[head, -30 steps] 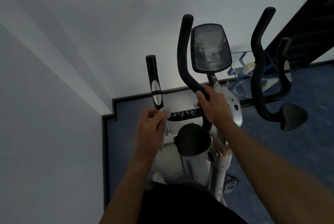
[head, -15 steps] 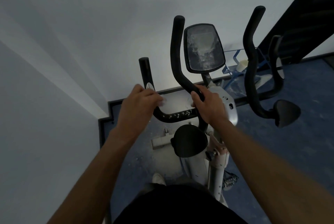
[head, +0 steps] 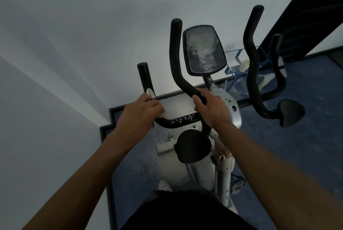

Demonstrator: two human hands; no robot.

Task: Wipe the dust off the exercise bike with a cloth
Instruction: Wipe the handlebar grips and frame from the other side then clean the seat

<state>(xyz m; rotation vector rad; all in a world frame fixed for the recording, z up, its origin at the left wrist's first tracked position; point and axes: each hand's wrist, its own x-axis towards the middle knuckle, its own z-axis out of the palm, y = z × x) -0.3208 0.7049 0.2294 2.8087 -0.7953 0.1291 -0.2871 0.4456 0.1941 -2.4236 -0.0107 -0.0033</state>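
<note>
Left hand [head: 141,113] has slid its cloth [head: 164,114] up the handlebar [head: 178,120], grip clenched round it; right hand [head: 211,109] grasps the upright.

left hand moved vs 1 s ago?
Yes. The left hand went up the left handlebar, from below its silver band to gripping right at it; right hand kept its grip on the curved bar.

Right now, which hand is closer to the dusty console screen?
Right. The right hand grips the handle just below the console; the left hand grips the lower bar with the cloth, further to the left.
</note>
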